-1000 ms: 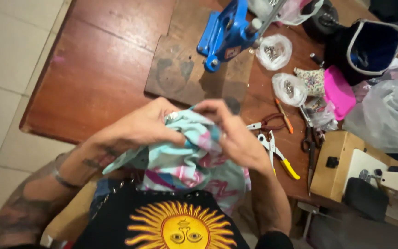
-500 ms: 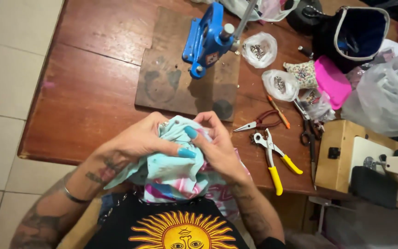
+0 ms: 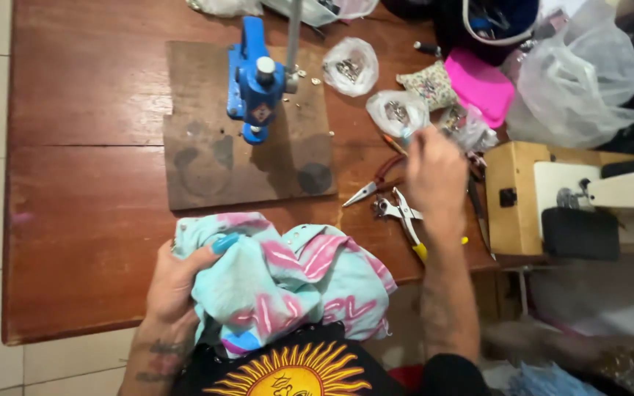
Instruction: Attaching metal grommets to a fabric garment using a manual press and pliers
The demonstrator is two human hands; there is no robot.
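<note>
My left hand (image 3: 177, 282) grips a bunched light-blue and pink patterned cloth (image 3: 288, 282) at the near edge of the wooden table (image 3: 89, 205). My right hand (image 3: 434, 176) is stretched out to the right, over red-handled pliers (image 3: 376, 183) and yellow-handled pliers (image 3: 409, 220), close to a small clear bag of metal parts (image 3: 398, 114). Its fingers are blurred and I cannot tell whether they hold anything. A blue hand press (image 3: 258, 81) stands on a worn wooden board (image 3: 207, 161) beyond the cloth.
A second clear bag of metal bits (image 3: 351, 66), a patterned pincushion (image 3: 431, 84), a pink pouch (image 3: 482, 84) and large plastic bags (image 3: 581, 81) crowd the far right. A sewing machine on a wooden stand (image 3: 588, 198) sits right of the table. Tiled floor lies on the left.
My right hand has let go of the cloth and reached out right toward the pliers and bags. The left hand alone keeps the cloth. The view has shifted closer to the table.
</note>
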